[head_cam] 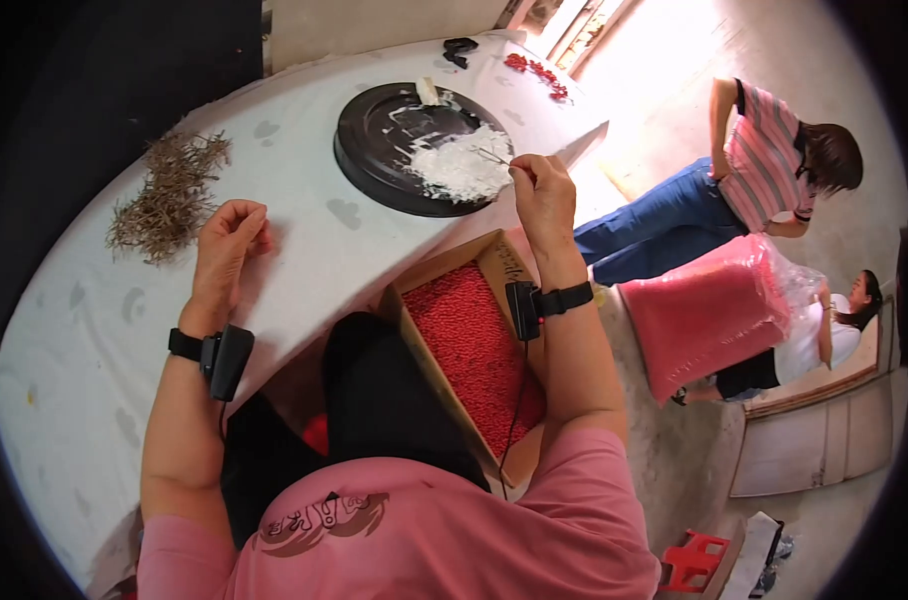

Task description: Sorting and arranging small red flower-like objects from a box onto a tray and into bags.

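My right hand (545,196) pinches a thin branched stem (491,156) between thumb and forefinger. The stem's tips are at a heap of white paste (450,166) spread on a round black plastic lid (375,161). A pale block (427,91), perhaps a scraper, rests at the lid's far side. Over the white tablecloth, my left hand (227,244) has its fingers curled in, with nothing visible in them. Just left of it lies a tangled pile of brown branched stems (167,193). Below my right hand, a cardboard box (440,405) holds many small red beads (469,341).
Red berry sprigs (536,75) and a black object (460,52) lie at the table's far end (499,43). To the right, a person in a striped shirt (765,150) and another in white (836,334) are beside a large pink-filled plastic bag (709,315). A red stool (694,561) stands lower right.
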The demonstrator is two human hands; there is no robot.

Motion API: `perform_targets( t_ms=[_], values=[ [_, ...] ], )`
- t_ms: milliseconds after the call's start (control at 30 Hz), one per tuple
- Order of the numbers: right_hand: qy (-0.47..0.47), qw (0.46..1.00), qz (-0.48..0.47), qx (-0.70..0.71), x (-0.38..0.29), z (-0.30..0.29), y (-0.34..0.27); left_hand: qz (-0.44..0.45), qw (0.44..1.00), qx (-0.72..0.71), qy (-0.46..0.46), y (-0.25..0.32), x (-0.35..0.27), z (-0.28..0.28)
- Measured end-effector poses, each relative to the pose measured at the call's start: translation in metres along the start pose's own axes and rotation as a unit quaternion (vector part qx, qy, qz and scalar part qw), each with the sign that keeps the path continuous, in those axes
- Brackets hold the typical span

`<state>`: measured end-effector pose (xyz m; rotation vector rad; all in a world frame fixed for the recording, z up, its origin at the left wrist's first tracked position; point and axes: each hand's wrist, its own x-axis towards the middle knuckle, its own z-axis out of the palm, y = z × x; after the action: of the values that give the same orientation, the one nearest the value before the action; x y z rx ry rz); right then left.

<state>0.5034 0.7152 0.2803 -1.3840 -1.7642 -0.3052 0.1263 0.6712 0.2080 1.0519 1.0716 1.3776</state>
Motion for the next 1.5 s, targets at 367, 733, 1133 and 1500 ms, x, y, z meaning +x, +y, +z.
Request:
perform_targets(
  t_ms=[367,733,1133,1500],
  values=[
    [0.004,0.998,-0.052,-0.034,-0.004,0.008,-0.012,-0.009,1.000,-0.003,0.008,0.005,-0.002,-0.002],
    [-0.013,0.996,0.033,0.076,-0.004,0.005,-0.001,-0.003,0.999,-0.027,0.018,0.004,-0.002,-0.003],
    [-0.093,0.991,0.061,0.068,-0.006,0.006,0.002,-0.024,0.999,-0.037,0.007,0.008,-0.004,0.002],
    [-0.051,0.998,0.021,0.038,-0.002,-0.022,0.001,-0.018,0.999,-0.038,0.001,0.007,-0.001,-0.005]
  ],
)
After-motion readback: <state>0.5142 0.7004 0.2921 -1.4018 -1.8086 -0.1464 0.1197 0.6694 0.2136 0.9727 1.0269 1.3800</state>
